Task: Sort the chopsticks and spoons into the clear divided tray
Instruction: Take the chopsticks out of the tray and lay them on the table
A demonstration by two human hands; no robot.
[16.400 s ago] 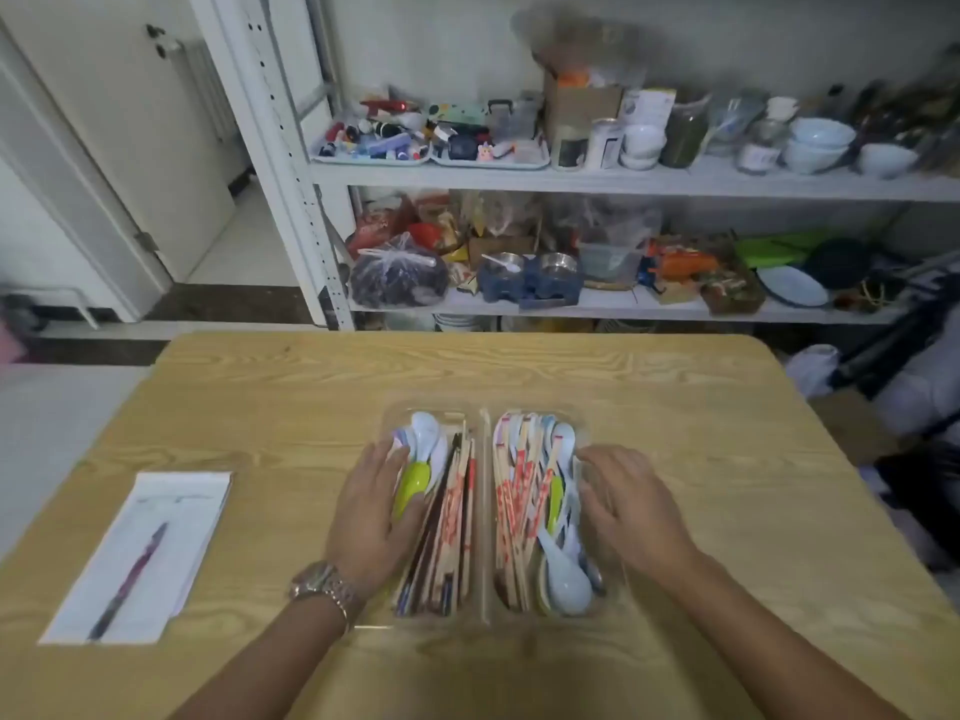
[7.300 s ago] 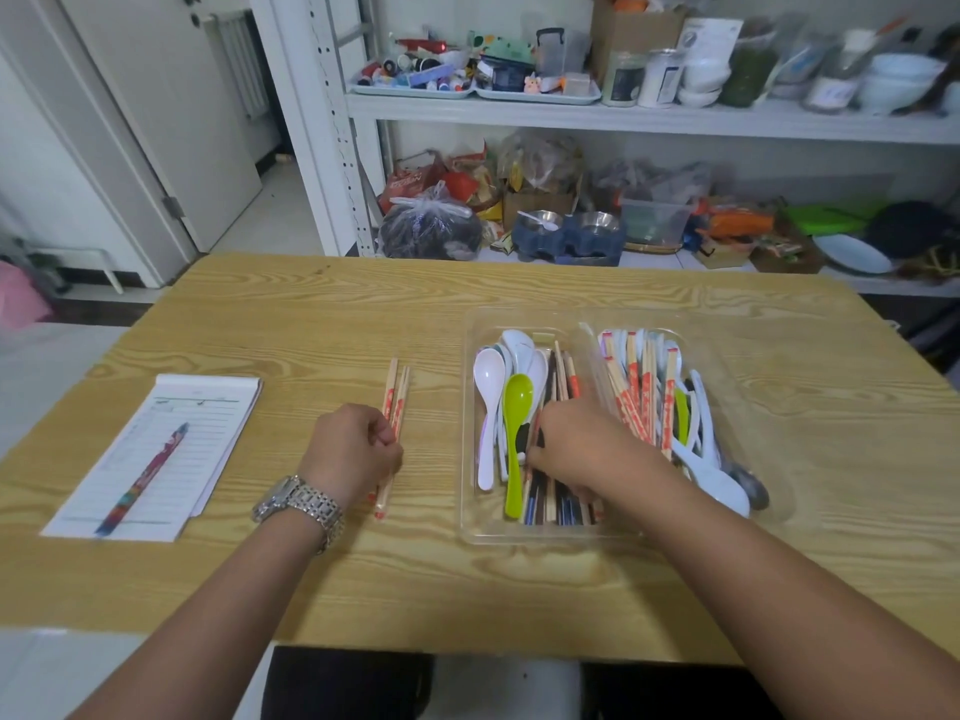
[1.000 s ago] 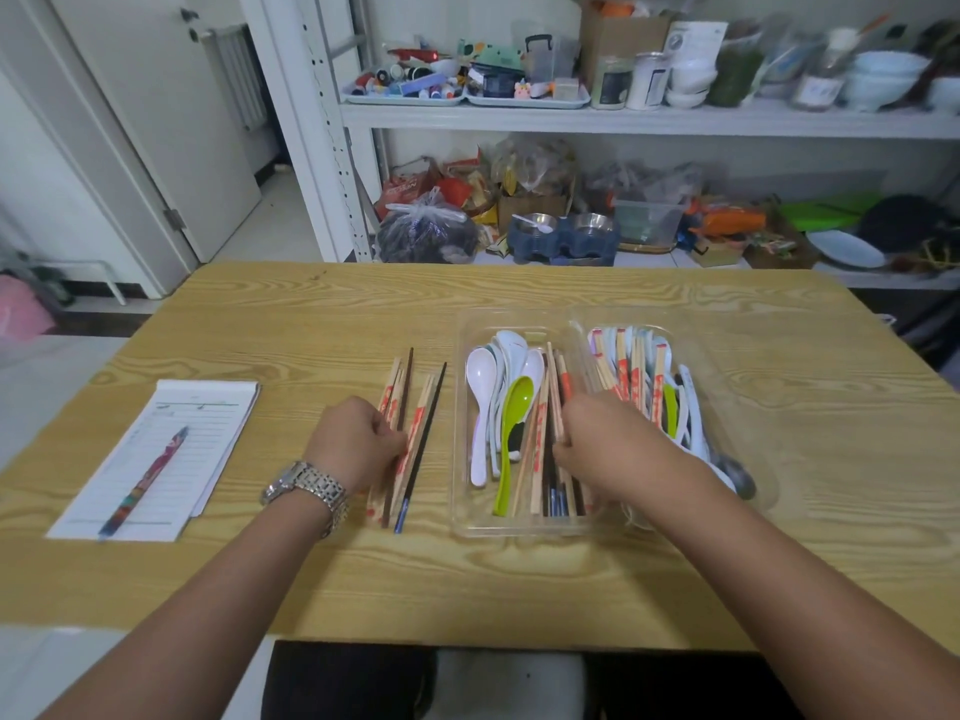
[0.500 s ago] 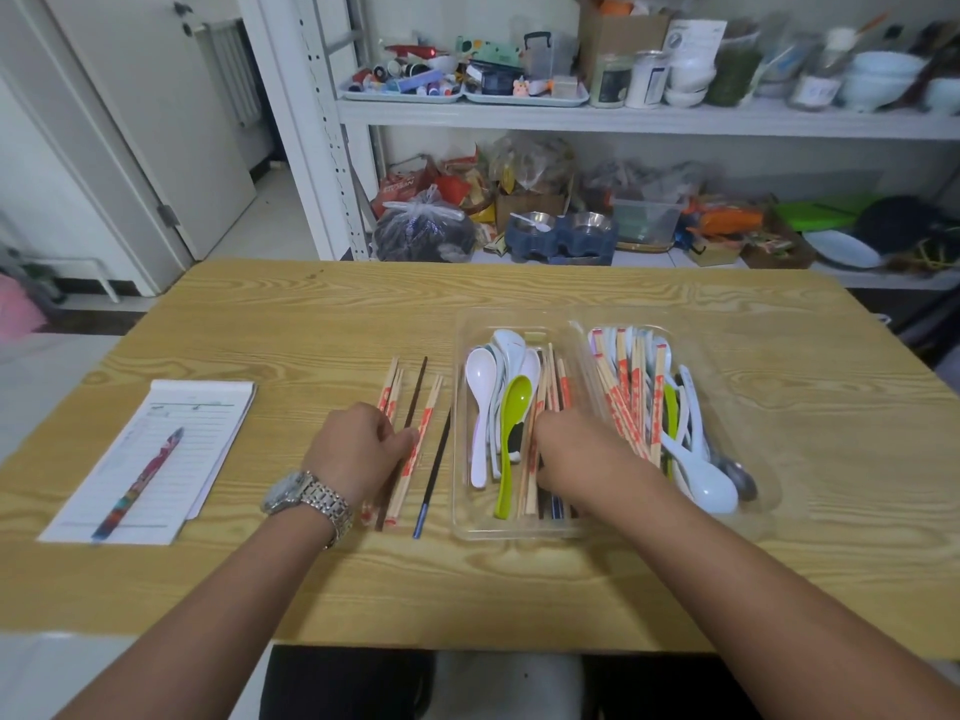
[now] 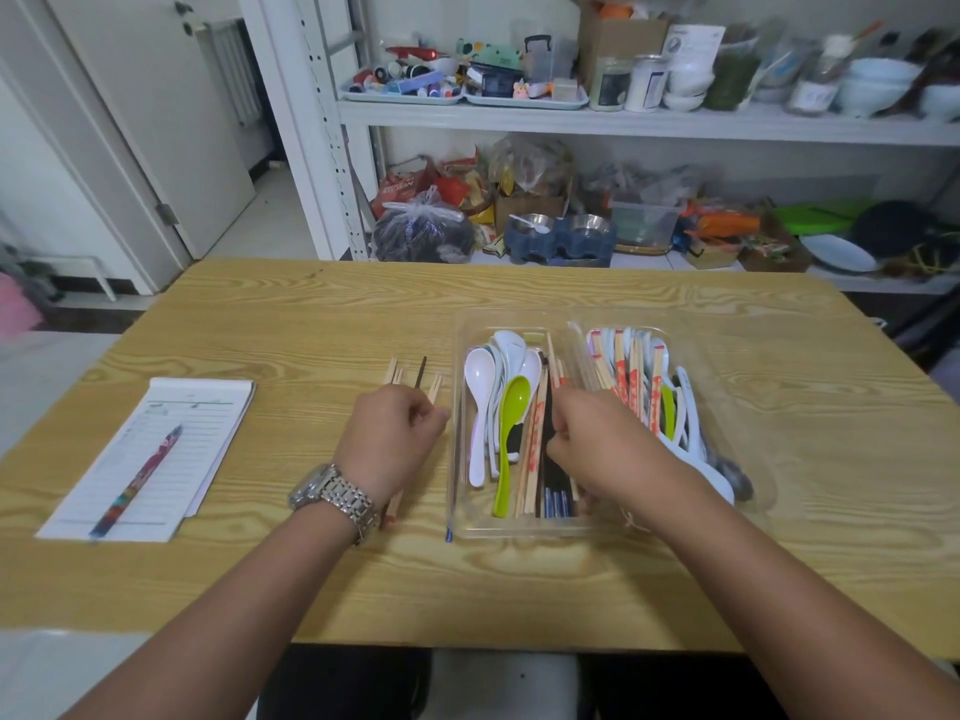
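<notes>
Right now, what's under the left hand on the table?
Chopsticks: pale wooden tips and one dark tip stick out beyond the left hand, and ends show beside the wrist. Their middles are covered, so the count and grip cannot be told.

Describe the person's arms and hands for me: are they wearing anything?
The left hand and the right hand are bare, with no gloves and no rings that I can see. No sleeves reach into view. The one thing worn is a silver metal watch with a chunky link bracelet, on the left wrist.
</notes>
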